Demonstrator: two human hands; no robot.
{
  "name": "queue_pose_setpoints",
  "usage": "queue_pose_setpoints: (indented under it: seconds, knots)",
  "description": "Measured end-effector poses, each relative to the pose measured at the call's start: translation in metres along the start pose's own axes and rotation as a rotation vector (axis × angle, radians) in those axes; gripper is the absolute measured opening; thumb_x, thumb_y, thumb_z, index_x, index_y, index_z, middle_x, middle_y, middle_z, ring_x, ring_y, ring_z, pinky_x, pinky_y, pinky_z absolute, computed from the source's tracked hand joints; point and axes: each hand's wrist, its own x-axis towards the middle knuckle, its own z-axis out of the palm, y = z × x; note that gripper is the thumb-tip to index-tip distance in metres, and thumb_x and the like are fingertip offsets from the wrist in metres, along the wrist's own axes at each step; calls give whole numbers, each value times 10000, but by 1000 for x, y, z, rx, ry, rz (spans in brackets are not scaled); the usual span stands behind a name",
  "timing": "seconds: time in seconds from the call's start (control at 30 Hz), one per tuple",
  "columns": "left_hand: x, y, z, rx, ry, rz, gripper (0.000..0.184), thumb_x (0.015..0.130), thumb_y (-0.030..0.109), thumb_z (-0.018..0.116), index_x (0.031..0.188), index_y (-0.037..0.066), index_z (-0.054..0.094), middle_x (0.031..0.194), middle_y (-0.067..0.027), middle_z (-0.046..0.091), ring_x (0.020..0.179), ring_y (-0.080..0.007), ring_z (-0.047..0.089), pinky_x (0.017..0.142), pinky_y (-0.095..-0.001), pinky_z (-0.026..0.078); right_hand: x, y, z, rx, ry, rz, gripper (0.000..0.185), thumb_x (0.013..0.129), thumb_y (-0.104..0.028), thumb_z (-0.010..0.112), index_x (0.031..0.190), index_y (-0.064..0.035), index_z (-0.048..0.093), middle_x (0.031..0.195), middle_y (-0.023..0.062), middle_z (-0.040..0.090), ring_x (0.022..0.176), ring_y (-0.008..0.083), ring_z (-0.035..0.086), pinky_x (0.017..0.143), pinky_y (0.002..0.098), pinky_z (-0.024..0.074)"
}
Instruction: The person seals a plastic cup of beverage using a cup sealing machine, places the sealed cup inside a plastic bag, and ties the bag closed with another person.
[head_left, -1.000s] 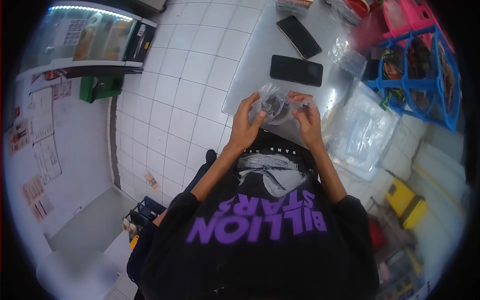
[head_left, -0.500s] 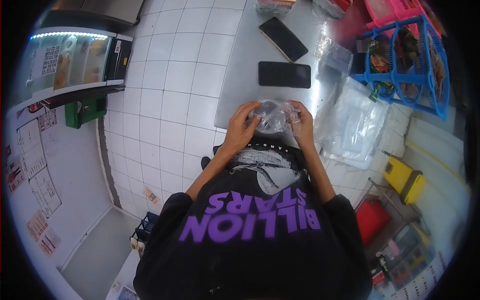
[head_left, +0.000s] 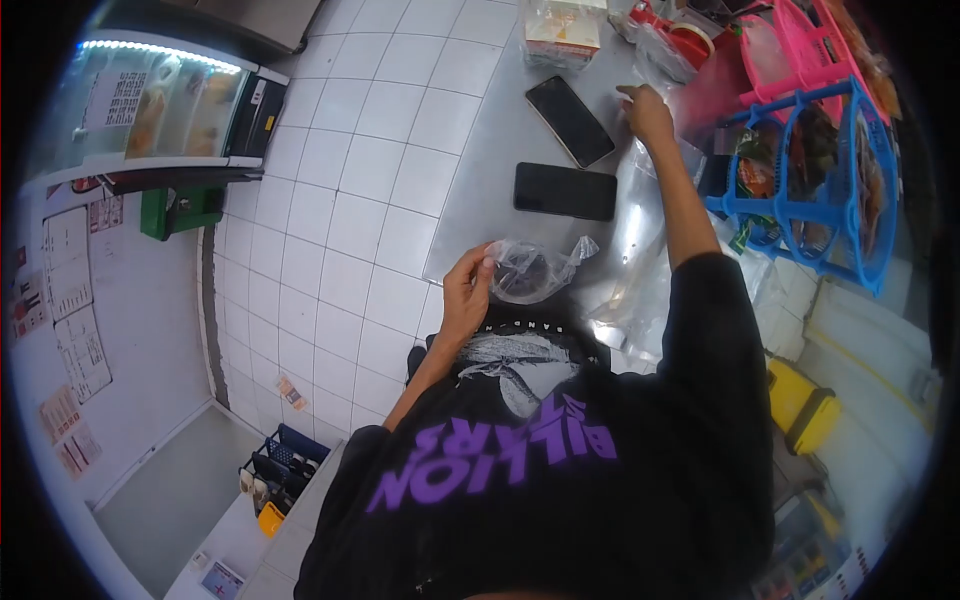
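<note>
My left hand pinches the edge of a clear plastic bag between thumb and fingers. The bag is crumpled, with a twisted end at its right, and hangs at the table's near edge. My right hand is stretched out over the far part of the metal table, fingers drawn together. A small whitish bit shows at its fingertips, too small to name. Between the hands lie two dark phones, one flat across the table and the other set at an angle.
A white-and-orange box and a red tape roll in plastic stand at the far end. Blue and pink baskets with packets line the right side. Clear plastic sheets lie at the near right. A lit display fridge is at left.
My right hand has let go of the plastic bag and moved far forward and right across the table. My left hand still holds the bag, which now bulges more openly.
</note>
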Motion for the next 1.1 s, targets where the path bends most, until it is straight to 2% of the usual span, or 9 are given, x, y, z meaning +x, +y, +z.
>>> queue_pose_setpoints:
  seconds: [0.07,0.17,0.27,0.37,0.5,0.77,0.83,0.9,1.1]
  knots:
    - [-5,4,-5,-22,17,-73,360,900,166,622,1204,-21,575,1204,-163,609,1141,-305,566,987,-359,421,12,10,17,-131,-93,-46,230,849,-128,570,1042,-108,693,977,176,640,903,376,619,809,450,493]
    - [-5,18,-10,314,-128,262,753,793,303,738,1389,5,385,1426,-184,414,1376,-346,315,1125,-424,254,13,19,28,-149,-29,-59,145,871,-136,538,919,-43,637,969,208,622,899,384,606,783,472,476]
    - [3,33,-3,506,-275,330,769,775,287,739,1392,5,378,1439,-187,391,1376,-356,305,1133,-446,253,-3,6,12,-129,201,-214,161,888,-135,519,979,-36,608,969,222,619,885,391,603,768,470,470]
    - [8,6,-6,438,-259,394,533,845,143,647,1321,-5,459,1369,-190,470,1342,-357,367,1120,-471,285,-61,-69,-58,324,223,135,159,933,-81,450,1014,-1,561,844,153,619,773,265,614,722,347,472]
    - [12,-22,-5,246,-268,547,269,913,40,536,1179,4,537,1284,-194,557,1290,-357,450,1107,-491,297,-153,-98,-98,760,-287,39,337,838,13,484,1155,-65,570,845,42,533,740,107,529,669,241,423]
    - [12,-28,-4,214,-197,545,306,902,45,565,1204,10,533,1279,-203,555,1290,-391,438,1076,-436,346,-192,-139,-58,538,-610,-122,389,775,-99,704,1139,-65,570,990,106,551,863,305,580,731,368,468]
    - [14,-17,-4,251,-187,628,354,895,54,585,1239,9,514,1289,-205,548,1298,-387,430,1077,-430,345,-196,-144,-59,515,-506,-114,347,783,-85,694,1108,-64,574,989,107,549,869,304,583,733,374,466]
    - [1,-5,0,183,-81,368,477,887,57,592,1337,9,443,1340,-222,505,1316,-371,412,1081,-400,340,-197,-151,-55,489,-410,-107,305,792,-70,684,1077,-64,577,988,108,547,875,304,586,736,380,464]
    - [-7,-9,-21,335,-211,300,453,909,-5,521,1357,28,461,1396,-213,449,1324,-318,411,1076,-364,348,-209,-149,-25,440,-430,-201,574,700,-64,674,1254,-96,524,1265,116,498,1043,331,547,883,373,466]
